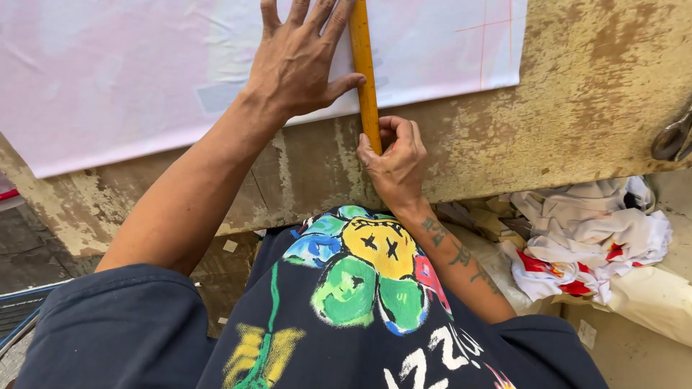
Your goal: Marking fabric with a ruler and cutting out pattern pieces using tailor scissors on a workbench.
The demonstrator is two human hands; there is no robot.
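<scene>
My left hand point(299, 57) lies flat, fingers spread, on a pale pink-white sheet of fabric point(122, 79) and presses against the left side of a yellow wooden ruler point(365, 72). The ruler runs from the sheet's top down over its lower edge. My right hand point(393, 162) is curled at the ruler's near end, fingers closed around something small with a red tip that I cannot make out. Thin red lines point(483, 29) are drawn on the fabric to the right.
The sheet rests on a worn, paint-stained wooden table point(577, 108). Metal scissors handles point(672, 137) show at the right edge. A heap of white and red cloth scraps point(591, 238) lies below the table on the right.
</scene>
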